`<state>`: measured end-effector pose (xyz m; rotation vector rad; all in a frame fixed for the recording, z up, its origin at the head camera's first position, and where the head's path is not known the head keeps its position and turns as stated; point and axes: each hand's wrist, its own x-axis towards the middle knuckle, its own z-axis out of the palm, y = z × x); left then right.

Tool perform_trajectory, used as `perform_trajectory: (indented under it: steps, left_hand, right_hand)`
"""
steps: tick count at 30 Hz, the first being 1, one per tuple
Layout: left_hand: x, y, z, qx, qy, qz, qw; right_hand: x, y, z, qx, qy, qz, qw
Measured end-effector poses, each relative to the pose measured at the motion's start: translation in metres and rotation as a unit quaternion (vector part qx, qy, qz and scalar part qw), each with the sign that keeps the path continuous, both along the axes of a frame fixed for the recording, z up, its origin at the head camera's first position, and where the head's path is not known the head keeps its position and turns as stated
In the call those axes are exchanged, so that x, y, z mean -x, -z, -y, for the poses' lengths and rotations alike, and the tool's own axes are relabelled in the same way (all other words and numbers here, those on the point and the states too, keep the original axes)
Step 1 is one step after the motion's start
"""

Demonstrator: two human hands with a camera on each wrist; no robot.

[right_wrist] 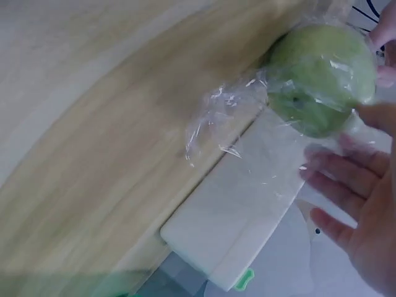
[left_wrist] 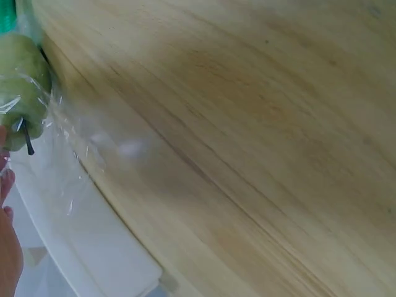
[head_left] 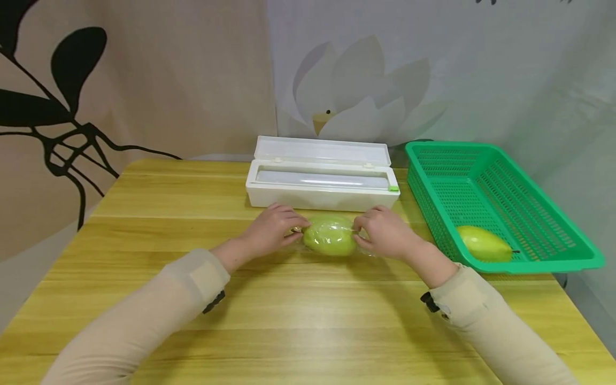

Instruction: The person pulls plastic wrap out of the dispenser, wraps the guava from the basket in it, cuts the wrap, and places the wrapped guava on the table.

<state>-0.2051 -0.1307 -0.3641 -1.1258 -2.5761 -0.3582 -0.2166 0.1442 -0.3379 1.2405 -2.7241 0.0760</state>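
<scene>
A green pear (head_left: 332,236) lies on its side on the table, wrapped in clear cling film (right_wrist: 226,117). In the head view my left hand (head_left: 274,230) pinches the film at the pear's left end. My right hand (head_left: 386,233) holds film at the opposite end, fingertips bent inward. The left wrist view shows the pear's dark stem (left_wrist: 27,137) with loose film hanging around it. In the right wrist view the right thumb is close to the pear and the fingers are spread below it. The exact finger contact is partly hidden.
Behind the pear stands a white cling film box (head_left: 322,199) with its lid raised and a roll inside. To the right, a green plastic basket (head_left: 539,266) holds another pear (head_left: 483,244). A patterned curtain (head_left: 192,80) hangs behind the wooden table (head_left: 298,331).
</scene>
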Motion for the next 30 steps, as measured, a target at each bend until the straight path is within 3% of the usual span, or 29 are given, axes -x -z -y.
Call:
perform_trajectory:
  steps: [3, 5, 7, 9, 12, 14, 16, 20, 25, 30]
  left_hand:
    - [0.001, 0.002, 0.002, 0.010, -0.008, 0.002, 0.9999]
    - [0.001, 0.002, 0.003, 0.015, -0.010, 0.005, 0.9998]
    - [0.002, 0.002, 0.004, 0.019, -0.010, 0.007, 0.9997]
    - [0.002, 0.002, 0.004, 0.020, -0.010, 0.009, 0.9997]
    - [0.003, 0.001, 0.005, 0.022, -0.009, 0.012, 0.9996]
    - [0.003, 0.001, 0.005, 0.022, -0.007, 0.013, 0.9996]
    - [0.003, 0.001, 0.005, 0.020, -0.003, 0.012, 0.9997]
    - [0.003, 0.003, 0.007, 0.014, 0.003, 0.012, 0.9998]
    - [0.001, 0.004, 0.019, 0.010, -0.012, 0.030, 0.9994]
    - [0.003, -0.001, 0.037, 0.013, -0.083, 0.061, 0.9946]
  right_hand:
    - [0.000, 0.002, -0.004, -0.018, 0.029, 0.026, 0.999]
    - [0.002, 0.003, -0.007, -0.012, 0.053, 0.072, 0.996]
    - [0.004, 0.002, -0.009, 0.020, 0.085, 0.139, 0.986]
    - [0.007, -0.001, -0.009, 0.066, 0.121, 0.178, 0.974]
    - [0.009, -0.007, -0.005, 0.132, 0.161, 0.165, 0.964]
    - [0.009, -0.010, 0.000, 0.147, 0.148, 0.133, 0.969]
    - [0.007, -0.010, 0.006, 0.133, 0.108, 0.124, 0.977]
    - [0.002, 0.000, 0.016, 0.048, 0.014, 0.162, 0.986]
    - [-0.003, 0.011, 0.016, 0.011, -0.001, 0.158, 0.987]
    - [-0.001, 0.004, 0.017, 0.007, 0.000, 0.146, 0.989]
